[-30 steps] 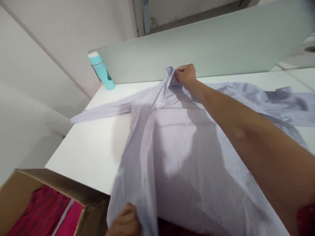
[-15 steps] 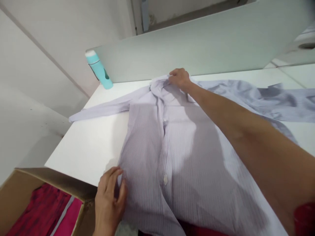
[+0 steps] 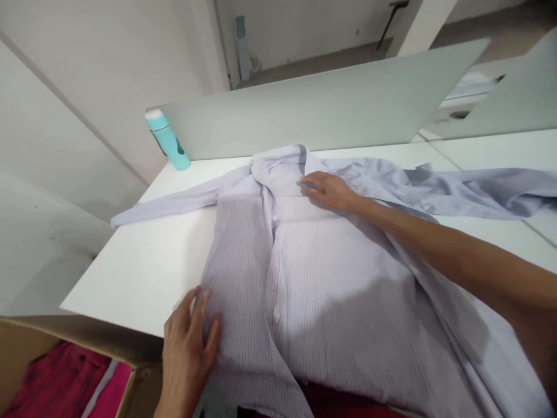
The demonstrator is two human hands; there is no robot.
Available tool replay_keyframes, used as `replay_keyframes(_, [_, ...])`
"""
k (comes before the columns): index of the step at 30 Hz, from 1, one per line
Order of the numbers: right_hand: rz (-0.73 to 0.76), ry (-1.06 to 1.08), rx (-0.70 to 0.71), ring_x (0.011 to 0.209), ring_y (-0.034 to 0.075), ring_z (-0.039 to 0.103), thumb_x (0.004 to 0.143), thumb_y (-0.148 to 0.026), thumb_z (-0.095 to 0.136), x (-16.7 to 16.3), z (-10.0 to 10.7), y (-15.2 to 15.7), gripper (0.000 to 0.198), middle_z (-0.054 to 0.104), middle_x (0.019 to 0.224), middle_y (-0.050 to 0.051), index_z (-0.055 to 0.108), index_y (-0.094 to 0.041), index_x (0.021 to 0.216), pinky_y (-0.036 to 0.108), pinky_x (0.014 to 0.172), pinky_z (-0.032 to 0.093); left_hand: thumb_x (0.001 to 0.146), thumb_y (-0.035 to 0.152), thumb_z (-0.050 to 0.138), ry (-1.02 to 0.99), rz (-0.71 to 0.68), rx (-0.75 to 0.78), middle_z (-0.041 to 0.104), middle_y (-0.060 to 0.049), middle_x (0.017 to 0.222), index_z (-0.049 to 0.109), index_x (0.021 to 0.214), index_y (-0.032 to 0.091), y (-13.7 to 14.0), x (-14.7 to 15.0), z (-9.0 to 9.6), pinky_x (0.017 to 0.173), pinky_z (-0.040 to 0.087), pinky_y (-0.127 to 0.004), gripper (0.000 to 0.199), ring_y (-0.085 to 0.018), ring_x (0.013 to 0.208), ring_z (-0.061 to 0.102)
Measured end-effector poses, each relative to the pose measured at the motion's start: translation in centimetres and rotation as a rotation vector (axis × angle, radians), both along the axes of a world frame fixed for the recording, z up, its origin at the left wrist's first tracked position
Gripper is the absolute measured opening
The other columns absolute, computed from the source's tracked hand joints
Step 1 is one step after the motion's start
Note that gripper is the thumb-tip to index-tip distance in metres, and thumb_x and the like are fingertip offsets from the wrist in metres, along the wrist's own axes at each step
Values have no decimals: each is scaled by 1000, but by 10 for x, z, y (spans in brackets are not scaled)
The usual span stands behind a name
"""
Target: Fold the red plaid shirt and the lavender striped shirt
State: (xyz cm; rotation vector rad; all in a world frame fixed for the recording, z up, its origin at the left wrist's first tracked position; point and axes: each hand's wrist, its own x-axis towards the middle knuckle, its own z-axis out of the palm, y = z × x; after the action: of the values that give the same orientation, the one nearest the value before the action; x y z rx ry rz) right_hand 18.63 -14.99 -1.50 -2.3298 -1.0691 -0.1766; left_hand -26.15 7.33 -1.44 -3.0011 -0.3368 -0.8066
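Observation:
A pale lilac striped shirt lies spread over the white table, front up, its collar toward the far side. One sleeve stretches left and the other lies crumpled to the right. My left hand rests at the shirt's left side edge, fingers spread and touching the cloth. On the upper chest just below the collar lies my right hand, fingers loosely extended over the fabric. Its forearm crosses the right side of the shirt, where the cloth is folded. The bottom hem hangs over the near table edge.
An open cardboard box with red and pink cloth stands at the lower left, beside the table. At the back left corner is a turquoise bottle. A frosted partition runs along the far edge.
My right hand has moved off the collar, down onto the upper chest of the shirt. My left hand stays at the side edge with its fingers spread more. The view has shifted slightly.

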Motion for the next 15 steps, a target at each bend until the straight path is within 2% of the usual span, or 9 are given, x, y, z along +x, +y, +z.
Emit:
replay_keyframes(3, [-69,-76,-11,130,34,64,90,-24,56,-3,7,-34,39,70,136,12,74,-21,124,52,113,50,106,38,52,-13,22,-81,65,-19,140,57,142,18,15,-1,-2,93,63,-51,41,-35,126,68])
replay_keyframes(8, [-231,-143,-130,131,36,62,94,-30,53,-13,17,-108,41,67,140,16,72,-21,129,53,113,49,106,42,52,2,-4,-94,64,-18,141,59,141,20,30,7,3,105,60,-53,42,-34,133,64])
replay_keyframes(12, [-411,-63,-188,122,38,65,96,-43,54,-36,18,-157,44,68,136,19,72,-19,128,52,103,52,106,42,51,15,-87,-70,64,-16,143,62,137,23,26,31,27,105,59,-52,38,-32,133,64])
replay_keyframes(15, [-482,40,-226,109,36,69,95,-49,54,-56,19,-177,48,70,134,17,71,-21,130,48,92,55,105,41,51,47,-204,-74,66,-13,143,64,135,24,17,63,49,106,59,-49,36,-30,132,65])
